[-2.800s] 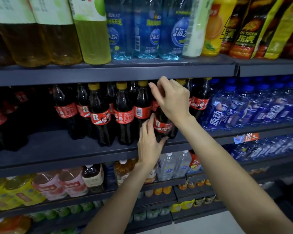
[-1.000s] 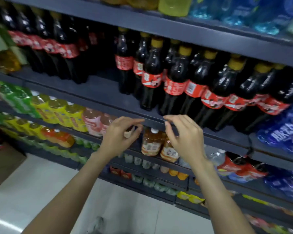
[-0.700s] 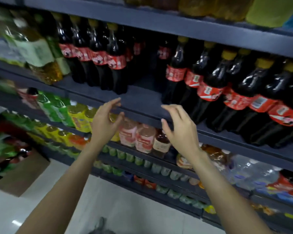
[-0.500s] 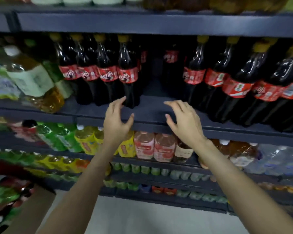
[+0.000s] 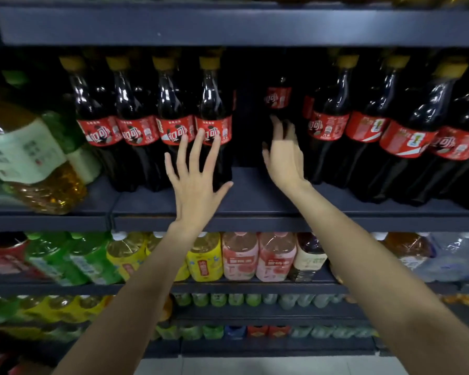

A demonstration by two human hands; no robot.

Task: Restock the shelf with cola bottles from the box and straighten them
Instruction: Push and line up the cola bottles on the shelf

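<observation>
Store shelf holds cola bottles fronted in rows, a gap between. Left hand, spread, nears one; right hand, open, reaches into the gap, likely to straighten.

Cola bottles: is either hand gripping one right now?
No: left hand and right hand reach toward the cola bottles with fingers spread, holding nothing.

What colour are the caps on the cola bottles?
Yellow caps on the cola bottles; the head view shows them best.
</observation>
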